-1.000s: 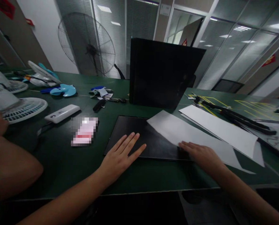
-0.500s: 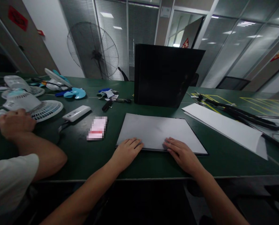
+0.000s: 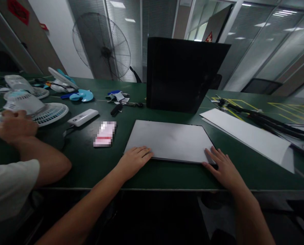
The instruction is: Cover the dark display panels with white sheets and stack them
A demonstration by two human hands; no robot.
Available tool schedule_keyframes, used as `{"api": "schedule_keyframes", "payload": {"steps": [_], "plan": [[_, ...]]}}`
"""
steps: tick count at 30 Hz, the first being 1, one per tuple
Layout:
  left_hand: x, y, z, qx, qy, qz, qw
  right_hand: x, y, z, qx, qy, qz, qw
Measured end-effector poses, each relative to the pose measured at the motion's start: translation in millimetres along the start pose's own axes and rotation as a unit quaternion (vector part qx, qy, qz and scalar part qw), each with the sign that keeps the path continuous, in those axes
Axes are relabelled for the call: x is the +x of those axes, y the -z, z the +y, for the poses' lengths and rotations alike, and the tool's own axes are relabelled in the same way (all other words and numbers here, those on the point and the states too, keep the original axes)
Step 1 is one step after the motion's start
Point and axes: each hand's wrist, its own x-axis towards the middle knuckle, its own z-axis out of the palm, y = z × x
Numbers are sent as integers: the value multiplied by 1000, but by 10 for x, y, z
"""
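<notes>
A flat, pale grey rectangular panel point(image 3: 168, 139) with a thin dark edge lies on the green table before me. My left hand point(image 3: 135, 160) rests on its near left corner, fingers lying flat and close together, holding nothing. At the near right corner, my right hand point(image 3: 222, 166) is spread, with the fingertips touching the panel's edge and the thumb just by its front side. Both hands are open. The panel's near left corner is hidden under my left hand.
A black upright box-like panel point(image 3: 182, 75) stands behind. White sheets point(image 3: 249, 137) and black strips point(image 3: 271, 120) lie right. Left are a pixelated pink item point(image 3: 105, 133), a white power bank point(image 3: 82, 117), fan parts point(image 3: 52, 114) and a co-worker's hand point(image 3: 17, 126). The table's front edge point(image 3: 167, 189) is near.
My right hand has slid right along the panel's near edge to its corner, and its fingers have spread. My left hand stays at the left corner. The camera view has shifted slightly.
</notes>
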Motion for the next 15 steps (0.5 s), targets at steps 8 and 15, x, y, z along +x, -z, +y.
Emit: {"api": "schedule_keyframes", "payload": {"steps": [8, 15], "plan": [[-101, 120, -100, -66, -13, -71, 995, 28, -29, 66, -2, 23, 19, 1000], [-253, 72, -321, -74, 101, -63, 990, -14, -135, 160, 26, 33, 59, 997]]}}
